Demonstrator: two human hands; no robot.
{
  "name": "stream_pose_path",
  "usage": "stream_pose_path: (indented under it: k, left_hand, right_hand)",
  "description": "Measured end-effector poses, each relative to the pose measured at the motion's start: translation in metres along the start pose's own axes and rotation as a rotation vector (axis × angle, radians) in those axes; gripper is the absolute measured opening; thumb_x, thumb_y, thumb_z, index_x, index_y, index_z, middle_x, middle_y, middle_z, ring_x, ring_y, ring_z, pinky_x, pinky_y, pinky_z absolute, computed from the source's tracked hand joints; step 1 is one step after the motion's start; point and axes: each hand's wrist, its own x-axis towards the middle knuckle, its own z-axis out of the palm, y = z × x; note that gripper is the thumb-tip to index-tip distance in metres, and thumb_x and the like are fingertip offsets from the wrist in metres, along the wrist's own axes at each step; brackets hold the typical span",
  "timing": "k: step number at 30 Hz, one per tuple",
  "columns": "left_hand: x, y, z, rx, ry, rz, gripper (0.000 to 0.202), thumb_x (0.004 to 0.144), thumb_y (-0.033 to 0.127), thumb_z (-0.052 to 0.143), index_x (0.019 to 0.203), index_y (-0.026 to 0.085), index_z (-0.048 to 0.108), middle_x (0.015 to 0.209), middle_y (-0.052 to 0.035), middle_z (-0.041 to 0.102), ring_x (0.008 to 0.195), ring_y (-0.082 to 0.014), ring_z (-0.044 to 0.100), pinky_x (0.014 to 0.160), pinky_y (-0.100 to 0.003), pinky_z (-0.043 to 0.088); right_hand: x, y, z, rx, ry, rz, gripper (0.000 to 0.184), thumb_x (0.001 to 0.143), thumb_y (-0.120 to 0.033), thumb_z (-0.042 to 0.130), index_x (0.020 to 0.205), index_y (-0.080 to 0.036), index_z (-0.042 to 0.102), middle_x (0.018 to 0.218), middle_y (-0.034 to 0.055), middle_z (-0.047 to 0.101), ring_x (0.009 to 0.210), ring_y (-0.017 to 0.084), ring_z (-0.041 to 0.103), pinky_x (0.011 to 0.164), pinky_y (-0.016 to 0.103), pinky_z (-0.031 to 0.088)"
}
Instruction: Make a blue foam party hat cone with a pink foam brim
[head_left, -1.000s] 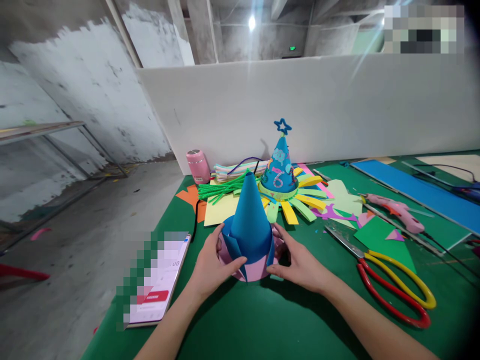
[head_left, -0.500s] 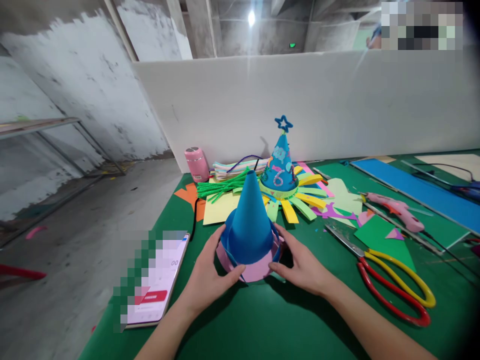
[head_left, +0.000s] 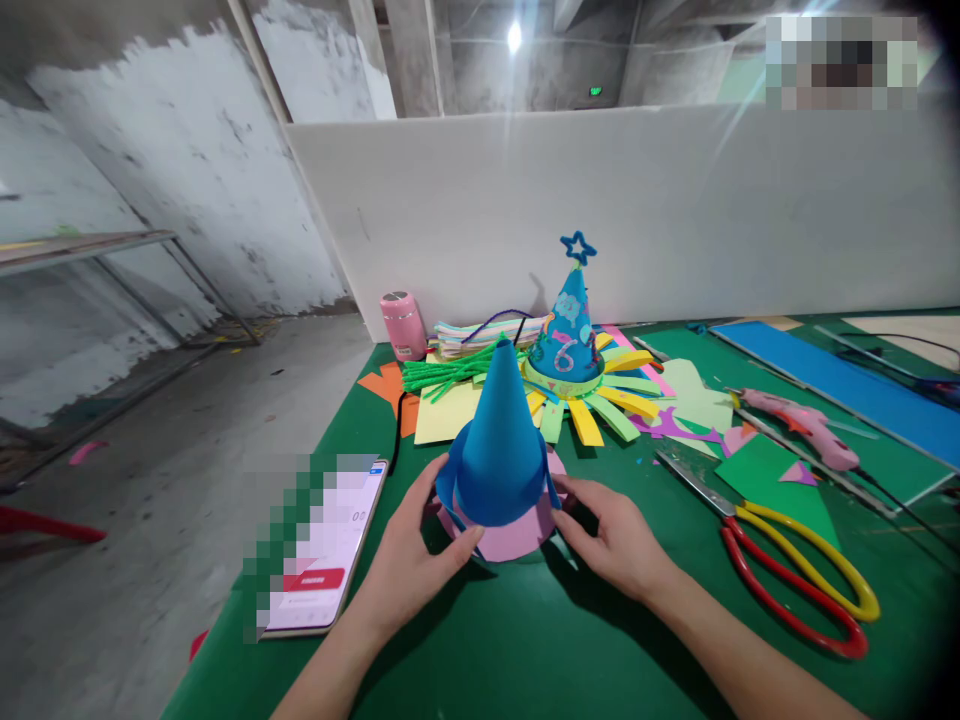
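A plain blue paper cone hat (head_left: 501,450) stands upright on the green table (head_left: 525,640), with a pink paper band (head_left: 514,538) around its base. My left hand (head_left: 416,555) cups the base from the left, thumb pressed on the pink band. My right hand (head_left: 619,535) holds the base from the right, fingers curled against the brim. Behind it stands a decorated blue cone hat (head_left: 568,335) with a pipe-cleaner star on top and a ring of yellow and green paper strips.
A phone (head_left: 330,550) lies at the table's left edge. Red and yellow scissors (head_left: 795,575), a pink glue gun (head_left: 799,440), green pipe cleaners (head_left: 439,375), a pink cylinder (head_left: 403,325) and coloured paper scraps surround the hats. A white board (head_left: 675,210) backs the table.
The blue flaps at the cone's base have been pressed in closer against the pink band, and both hands have shifted slightly round the base. The camera has tilted a little.
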Motion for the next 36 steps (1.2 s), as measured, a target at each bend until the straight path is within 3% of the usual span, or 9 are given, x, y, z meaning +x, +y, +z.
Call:
stream_pose_path:
  k: [4, 7, 9, 14, 18, 27, 32, 36]
  left_hand:
    - [0.004, -0.001, -0.001, -0.139, 0.109, -0.036, 0.065, 0.071, 0.034, 0.054, 0.128, 0.013, 0.030, 0.127, -0.0135, 0.045, 0.115, -0.0220, 0.045, 0.090, -0.030, 0.042]
    - [0.009, -0.005, -0.004, -0.037, 0.257, -0.118, 0.052, 0.072, 0.034, 0.050, 0.120, 0.015, 0.044, 0.101, -0.0093, 0.063, 0.089, -0.0233, 0.060, 0.071, -0.031, 0.050]
    - [0.014, -0.009, -0.009, 0.032, 0.359, -0.168, 0.043, 0.074, 0.036, 0.048, 0.112, 0.017, 0.053, 0.086, -0.0061, 0.067, 0.073, -0.0222, 0.062, 0.062, -0.032, 0.049]
    - [0.027, -0.017, -0.018, -0.134, 0.565, -0.120, 0.036, 0.072, 0.039, 0.052, 0.100, 0.018, 0.061, 0.093, -0.0054, 0.067, 0.080, -0.0218, 0.061, 0.071, -0.032, 0.047]
    - [0.041, -0.013, -0.023, -0.211, 0.593, -0.063, 0.037, 0.070, 0.039, 0.054, 0.098, 0.017, 0.061, 0.089, -0.0059, 0.067, 0.079, -0.0218, 0.061, 0.072, -0.034, 0.047]
    - [0.096, 0.010, -0.048, -0.077, 0.607, 0.040, 0.032, 0.066, 0.037, 0.056, 0.088, 0.014, 0.061, 0.069, -0.0017, 0.062, 0.060, -0.0153, 0.057, 0.057, -0.027, 0.047]
    - [0.121, 0.039, -0.066, 0.075, 0.680, 0.137, 0.043, 0.064, 0.029, 0.061, 0.103, 0.012, 0.055, 0.076, -0.0031, 0.062, 0.071, -0.0167, 0.058, 0.063, -0.027, 0.045]
    - [0.103, 0.069, -0.068, 0.227, 0.859, 0.278, 0.053, 0.070, 0.032, 0.058, 0.117, 0.011, 0.043, 0.109, -0.0110, 0.053, 0.100, -0.0204, 0.050, 0.080, -0.030, 0.040]
  right_hand:
    - [0.001, 0.002, 0.003, -0.010, 0.091, 0.029, 0.029, 0.080, -0.023, 0.042, 0.102, -0.016, 0.060, 0.096, 0.0079, 0.066, 0.085, 0.021, 0.059, 0.075, 0.035, 0.045]
    - [0.003, 0.006, 0.001, -0.002, 0.192, 0.053, 0.027, 0.081, -0.023, 0.043, 0.100, -0.017, 0.061, 0.096, 0.0071, 0.066, 0.086, 0.021, 0.059, 0.076, 0.033, 0.045]
    - [0.004, 0.007, -0.003, 0.010, 0.267, 0.068, 0.026, 0.081, -0.025, 0.043, 0.099, -0.018, 0.061, 0.095, 0.0063, 0.066, 0.086, 0.020, 0.059, 0.077, 0.032, 0.044]
    - [0.008, 0.009, -0.016, 0.047, 0.444, 0.130, 0.026, 0.081, -0.031, 0.044, 0.095, -0.018, 0.061, 0.082, 0.0048, 0.065, 0.072, 0.019, 0.057, 0.067, 0.030, 0.043]
    - [0.013, 0.007, -0.027, 0.084, 0.520, 0.171, 0.026, 0.080, -0.033, 0.045, 0.094, -0.018, 0.061, 0.071, 0.0017, 0.060, 0.061, 0.016, 0.051, 0.059, 0.027, 0.040]
    - [0.017, 0.028, -0.053, 0.341, 0.603, 0.334, 0.020, 0.074, -0.037, 0.052, 0.076, -0.019, 0.059, 0.059, -0.0036, 0.044, 0.054, 0.012, 0.040, 0.051, 0.025, 0.034]
    - [0.014, 0.044, -0.064, 0.578, 0.659, 0.482, 0.021, 0.067, -0.039, 0.058, 0.072, -0.019, 0.058, 0.054, -0.0055, 0.041, 0.048, 0.010, 0.035, 0.042, 0.021, 0.032]
    - [0.002, 0.049, -0.068, 0.698, 0.696, 0.562, 0.021, 0.062, -0.038, 0.063, 0.068, -0.019, 0.057, 0.052, -0.0064, 0.041, 0.046, 0.008, 0.035, 0.041, 0.019, 0.032]
